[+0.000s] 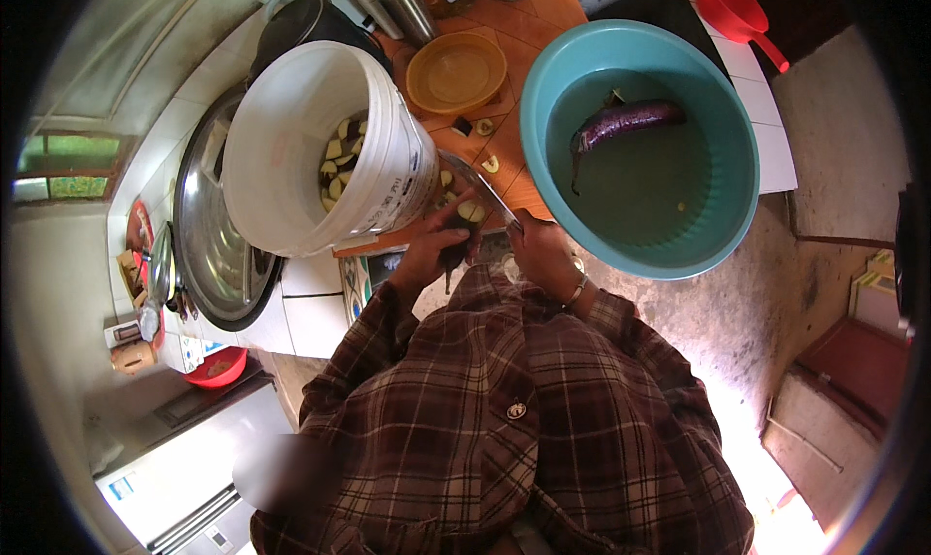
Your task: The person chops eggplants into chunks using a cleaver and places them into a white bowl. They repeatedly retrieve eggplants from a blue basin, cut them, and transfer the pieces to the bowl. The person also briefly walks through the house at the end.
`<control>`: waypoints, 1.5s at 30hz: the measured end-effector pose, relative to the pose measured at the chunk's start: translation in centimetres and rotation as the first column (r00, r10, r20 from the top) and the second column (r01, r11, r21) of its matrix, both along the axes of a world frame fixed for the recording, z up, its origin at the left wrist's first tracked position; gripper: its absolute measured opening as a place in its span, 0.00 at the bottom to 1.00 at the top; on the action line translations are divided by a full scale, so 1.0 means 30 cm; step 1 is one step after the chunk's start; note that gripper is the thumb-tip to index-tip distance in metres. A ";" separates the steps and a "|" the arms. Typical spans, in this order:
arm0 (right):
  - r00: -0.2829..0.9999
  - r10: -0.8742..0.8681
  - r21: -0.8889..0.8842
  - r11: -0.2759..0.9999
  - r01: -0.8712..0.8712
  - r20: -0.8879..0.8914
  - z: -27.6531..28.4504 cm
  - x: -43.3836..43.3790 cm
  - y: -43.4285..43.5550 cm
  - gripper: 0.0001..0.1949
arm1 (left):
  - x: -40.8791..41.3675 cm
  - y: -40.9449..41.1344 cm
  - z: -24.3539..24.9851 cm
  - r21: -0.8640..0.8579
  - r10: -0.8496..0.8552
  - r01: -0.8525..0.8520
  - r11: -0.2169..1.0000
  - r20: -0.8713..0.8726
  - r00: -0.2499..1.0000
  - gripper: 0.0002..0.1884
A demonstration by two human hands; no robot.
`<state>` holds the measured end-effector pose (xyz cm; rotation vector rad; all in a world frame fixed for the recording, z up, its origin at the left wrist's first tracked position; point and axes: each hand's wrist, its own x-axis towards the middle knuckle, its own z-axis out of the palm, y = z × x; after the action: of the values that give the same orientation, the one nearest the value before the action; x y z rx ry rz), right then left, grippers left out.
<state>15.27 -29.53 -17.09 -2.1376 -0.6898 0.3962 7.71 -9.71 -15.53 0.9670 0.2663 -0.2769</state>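
Observation:
My left hand (429,253) grips the stem end of a cut eggplant (458,246), whose pale cut face (471,211) points away from me. In my right hand (542,253) is the handle of a kitchen knife, its blade (487,191) slanting up and left beside the cut face. Eggplant pieces (340,166) lie in the white plastic bucket (291,147) at the left. A few loose pieces (490,164) are on the orange tiled counter (524,180). A whole purple eggplant (629,123) is in the teal basin (640,264) of water at the right.
Behind the bucket and basin sit a yellow-brown dish (456,72) and a steel flask (402,5). A large round metal lid (218,220) lies on the white tiles at the left. A red plastic ladle (734,9) is at the upper right.

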 end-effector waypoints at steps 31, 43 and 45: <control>0.426 0.460 -0.091 0.755 -0.649 0.779 0.731 0.107 0.309 0.21 | -0.207 0.059 0.598 0.699 0.275 -0.487 0.524 0.402 0.873 0.15; 0.575 0.374 0.138 0.742 -0.656 0.728 0.764 0.172 0.418 0.15 | -0.221 0.137 0.608 0.033 0.630 -0.701 0.712 0.412 0.659 0.22; 0.512 0.391 0.115 0.699 -0.706 0.765 0.786 0.112 0.388 0.16 | -0.234 0.149 0.593 -0.077 0.632 -0.665 0.743 0.409 0.658 0.23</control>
<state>18.62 -17.89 6.47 -1.5316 -1.7818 -0.2712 0.69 -5.24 2.27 0.9226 0.2194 0.6135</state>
